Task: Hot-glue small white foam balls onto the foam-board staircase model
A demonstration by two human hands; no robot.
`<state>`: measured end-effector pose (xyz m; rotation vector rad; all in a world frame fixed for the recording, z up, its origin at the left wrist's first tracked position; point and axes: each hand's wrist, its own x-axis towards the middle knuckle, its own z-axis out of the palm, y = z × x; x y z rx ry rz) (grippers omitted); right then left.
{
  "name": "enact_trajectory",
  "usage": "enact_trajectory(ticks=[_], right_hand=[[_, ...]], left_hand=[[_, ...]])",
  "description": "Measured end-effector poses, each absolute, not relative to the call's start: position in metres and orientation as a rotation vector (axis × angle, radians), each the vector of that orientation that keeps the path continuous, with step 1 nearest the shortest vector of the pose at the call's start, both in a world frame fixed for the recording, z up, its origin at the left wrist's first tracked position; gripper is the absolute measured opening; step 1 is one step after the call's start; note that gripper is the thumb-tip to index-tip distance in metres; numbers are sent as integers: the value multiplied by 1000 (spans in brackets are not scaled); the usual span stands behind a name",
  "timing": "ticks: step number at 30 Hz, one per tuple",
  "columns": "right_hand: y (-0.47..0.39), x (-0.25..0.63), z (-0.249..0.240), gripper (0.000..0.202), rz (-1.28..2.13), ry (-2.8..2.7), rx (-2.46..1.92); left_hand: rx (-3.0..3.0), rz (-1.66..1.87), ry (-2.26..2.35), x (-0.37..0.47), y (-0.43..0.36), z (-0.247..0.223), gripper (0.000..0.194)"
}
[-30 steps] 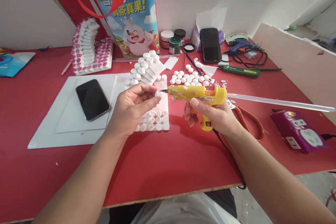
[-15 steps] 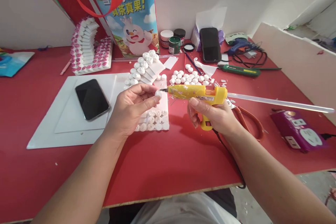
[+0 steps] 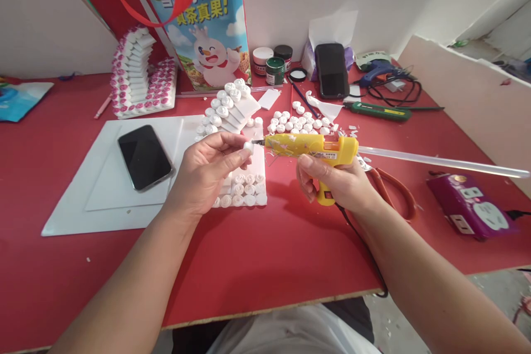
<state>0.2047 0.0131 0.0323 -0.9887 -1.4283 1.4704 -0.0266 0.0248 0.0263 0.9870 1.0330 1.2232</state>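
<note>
Between thumb and fingers, my left hand [image 3: 209,168] pinches a small white rosette [image 3: 249,147]. My right hand [image 3: 332,177] grips a yellow glue gun [image 3: 296,145], its dark nozzle at the rosette and a long clear glue stick [image 3: 440,162] out of its back. Beneath my left hand lies a white board [image 3: 258,163] edged with rows of rosettes [image 3: 249,189]. A stepped white piece topped with rosettes [image 3: 226,102] stands on its far part, partly behind my hand. Beyond the gun sits a loose group of white rosettes [image 3: 286,121].
A phone [image 3: 145,157] rests on white sheets [image 3: 70,204] at left. Behind are a pink-tipped stepped model [image 3: 133,80], a gift bag [image 3: 211,27], paint jars [image 3: 275,71] and another phone [image 3: 332,71]. Orange-handled pliers [image 3: 398,196], a green tool [image 3: 379,112] and a purple power socket [image 3: 473,207] lie right.
The rosette in my left fingers has turned slightly and shows less of its side. My right hand and the glue gun have hardly moved.
</note>
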Motion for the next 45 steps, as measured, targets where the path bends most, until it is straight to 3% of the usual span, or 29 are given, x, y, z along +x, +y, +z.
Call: enact_trajectory(ticks=[45], right_hand=[[15,202,38,54,1361,-1264,-1006]], left_hand=[[989,1229,787,-32,27,23,12]])
